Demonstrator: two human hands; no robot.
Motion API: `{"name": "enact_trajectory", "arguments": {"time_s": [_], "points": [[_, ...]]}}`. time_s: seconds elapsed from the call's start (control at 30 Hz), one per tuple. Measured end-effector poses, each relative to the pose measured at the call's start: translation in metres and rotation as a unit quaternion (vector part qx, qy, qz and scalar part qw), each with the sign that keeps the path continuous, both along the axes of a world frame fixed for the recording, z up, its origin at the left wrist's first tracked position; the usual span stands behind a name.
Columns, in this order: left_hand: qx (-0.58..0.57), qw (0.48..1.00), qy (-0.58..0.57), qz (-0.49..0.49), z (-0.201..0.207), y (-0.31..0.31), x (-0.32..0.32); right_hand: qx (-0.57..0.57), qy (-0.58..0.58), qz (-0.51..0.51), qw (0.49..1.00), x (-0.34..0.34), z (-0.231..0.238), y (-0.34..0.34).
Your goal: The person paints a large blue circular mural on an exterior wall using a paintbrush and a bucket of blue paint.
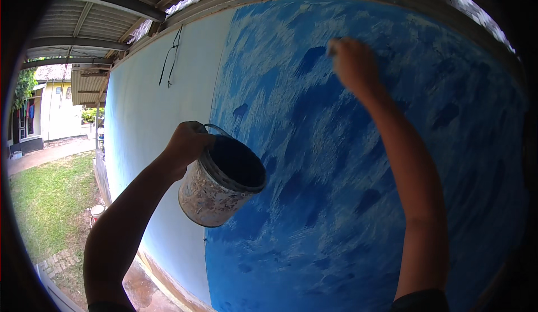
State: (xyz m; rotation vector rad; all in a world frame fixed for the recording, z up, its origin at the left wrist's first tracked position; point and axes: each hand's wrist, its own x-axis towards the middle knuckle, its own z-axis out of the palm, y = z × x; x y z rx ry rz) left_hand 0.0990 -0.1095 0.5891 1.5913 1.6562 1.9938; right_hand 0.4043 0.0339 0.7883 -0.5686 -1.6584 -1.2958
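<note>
My left hand [190, 147] is closed on the rim of a paint bucket [210, 197], near its wire handle. The bucket tilts toward the wall; its outside is pale and smeared with paint, and its inside looks dark blue. Up at the wall, my right hand [356, 65] is closed round a small dark tool, apparently a paintbrush [334, 46], mostly hidden by the fingers. A dark blue dab lies just left of it. The wall [314, 200] carries streaky strokes of light and dark blue.
To the left, a pale wall section [162, 110] has a thin black cord [172, 57] hanging on it. A white pail [97, 211] stands on the ground beside grass [53, 200]. Overhead runs a corrugated roof [84, 21] on metal beams.
</note>
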Motion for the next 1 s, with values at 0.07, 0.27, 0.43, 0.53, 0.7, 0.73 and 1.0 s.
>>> {"name": "enact_trajectory", "arguments": {"time_s": [0.07,0.27,0.43,0.53,0.7,0.73,1.0], "points": [[-0.006,1.0,-0.004,-0.03,-0.002,0.0,-0.002,0.01,-0.071,-0.078,0.994,-0.021,-0.045,0.005],[-0.008,0.996,-0.025,-0.081,-0.001,0.005,0.012,-0.191,-0.197,0.147,0.95,-0.054,-0.126,-0.026],[0.012,0.99,-0.039,-0.137,-0.006,0.014,0.018,-0.195,0.016,0.207,0.958,-0.001,-0.05,-0.013],[0.014,0.986,-0.054,-0.155,-0.004,0.015,0.02,-0.05,0.088,0.116,0.988,0.04,0.003,-0.024],[0.021,0.986,-0.067,-0.149,-0.003,0.004,0.025,0.037,-0.005,-0.042,0.998,0.021,-0.012,-0.007],[0.016,0.989,-0.052,-0.137,-0.003,0.002,0.025,0.102,-0.05,-0.054,0.992,0.006,-0.034,0.01],[0.002,0.996,-0.037,-0.082,-0.025,-0.027,0.015,-0.179,-0.266,0.209,0.924,-0.092,-0.149,-0.012]]}}
